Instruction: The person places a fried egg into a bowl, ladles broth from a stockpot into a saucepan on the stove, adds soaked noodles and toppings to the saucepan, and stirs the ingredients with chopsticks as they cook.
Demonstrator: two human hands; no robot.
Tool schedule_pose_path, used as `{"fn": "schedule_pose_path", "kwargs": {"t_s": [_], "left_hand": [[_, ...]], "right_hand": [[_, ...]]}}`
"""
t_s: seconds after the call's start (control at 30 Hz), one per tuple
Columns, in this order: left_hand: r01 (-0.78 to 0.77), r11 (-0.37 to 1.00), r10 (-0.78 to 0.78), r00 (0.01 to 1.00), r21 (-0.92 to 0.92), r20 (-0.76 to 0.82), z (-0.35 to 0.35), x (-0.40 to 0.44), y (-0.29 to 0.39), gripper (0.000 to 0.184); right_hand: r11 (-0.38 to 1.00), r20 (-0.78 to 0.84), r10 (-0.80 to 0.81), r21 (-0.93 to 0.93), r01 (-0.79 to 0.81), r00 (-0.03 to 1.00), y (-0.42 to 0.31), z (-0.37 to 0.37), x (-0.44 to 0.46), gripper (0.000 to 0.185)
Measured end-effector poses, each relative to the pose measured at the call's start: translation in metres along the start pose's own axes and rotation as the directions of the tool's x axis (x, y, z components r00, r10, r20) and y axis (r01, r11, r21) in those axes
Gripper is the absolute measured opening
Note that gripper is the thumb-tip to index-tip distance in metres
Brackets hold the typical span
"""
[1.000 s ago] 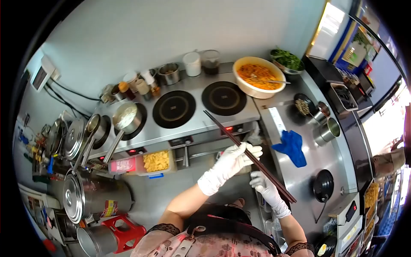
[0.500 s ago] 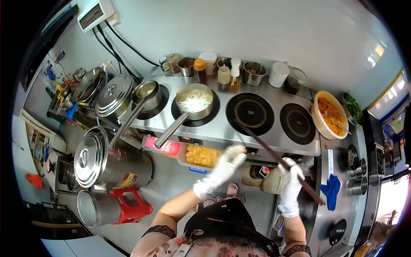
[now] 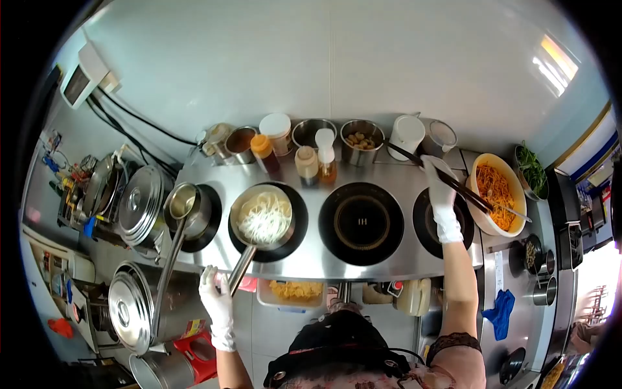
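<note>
My left hand (image 3: pixel 218 305), in a white glove, is beside the end of the long steel handle of a saucepan (image 3: pixel 295 211); its fingers are apart and not wrapped round the handle. White noodles (image 3: pixel 264 220) fill that pan, which sits on a black round hob. My gloved right hand (image 3: pixel 441 191) is closed round long dark cooking chopsticks (image 3: pixel 461 188), above the rightmost hob (image 3: pixel 424 223). The chopsticks slant from near a white lidded tub (image 3: pixel 407 136) down toward a cream bowl (image 3: pixel 481 222) of orange shredded food (image 3: pixel 495 188).
Sauce bottles (image 3: pixel 264 154) and steel pots (image 3: pixel 363 155) line the wall. A ladle rests in a small pot (image 3: pixel 202 211) at left. Big lidded pots (image 3: pixel 129 311) stand lower left, near a red stool (image 3: pixel 194 356). Blue gloves (image 3: pixel 499 314) lie on the right counter.
My right hand has moved up and forward over the hob with the chopsticks. My left hand has moved left to the saucepan handle. The view has shifted closer to the stove.
</note>
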State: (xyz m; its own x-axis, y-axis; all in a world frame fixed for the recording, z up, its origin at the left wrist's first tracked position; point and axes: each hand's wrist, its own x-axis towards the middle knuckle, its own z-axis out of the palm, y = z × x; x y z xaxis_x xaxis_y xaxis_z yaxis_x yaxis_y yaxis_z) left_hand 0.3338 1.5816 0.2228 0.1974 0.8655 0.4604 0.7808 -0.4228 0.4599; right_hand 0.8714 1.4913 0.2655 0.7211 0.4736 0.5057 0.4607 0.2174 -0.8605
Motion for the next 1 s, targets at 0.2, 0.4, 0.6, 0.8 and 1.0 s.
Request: {"fn": "schedule_pose_path", "kwargs": {"t_s": [0.2,0.4,0.6,0.8,1.0], "left_hand": [[0.092,0.991,-0.093,0.996,-0.099,-0.006,0.025,0.023,0.025,0.021],[0.136,0.982,-0.137,0.991,-0.128,0.001,0.033,0.037,0.026,0.02],[0.058,0.995,-0.055,0.997,-0.076,0.051,0.037,0.044,0.032,0.02],[0.094,0.991,-0.089,0.995,-0.093,0.055,0.031,0.037,0.019,0.02],[0.018,0.991,-0.007,0.997,-0.135,0.077,0.028,0.042,0.004,0.02]], "right_hand": [[0.963,0.144,0.255,-0.132,-0.237,0.956,0.058,0.059,0.073,0.015],[0.978,0.229,0.173,-0.156,-0.139,0.958,0.121,0.088,0.084,0.012],[0.937,0.249,-0.01,-0.337,0.097,0.968,0.121,0.094,0.082,0.014],[0.966,0.05,0.219,-0.15,-0.209,0.974,0.094,0.057,0.081,0.017],[0.95,0.001,0.295,-0.106,-0.293,0.955,0.099,0.079,0.067,0.015]]}}
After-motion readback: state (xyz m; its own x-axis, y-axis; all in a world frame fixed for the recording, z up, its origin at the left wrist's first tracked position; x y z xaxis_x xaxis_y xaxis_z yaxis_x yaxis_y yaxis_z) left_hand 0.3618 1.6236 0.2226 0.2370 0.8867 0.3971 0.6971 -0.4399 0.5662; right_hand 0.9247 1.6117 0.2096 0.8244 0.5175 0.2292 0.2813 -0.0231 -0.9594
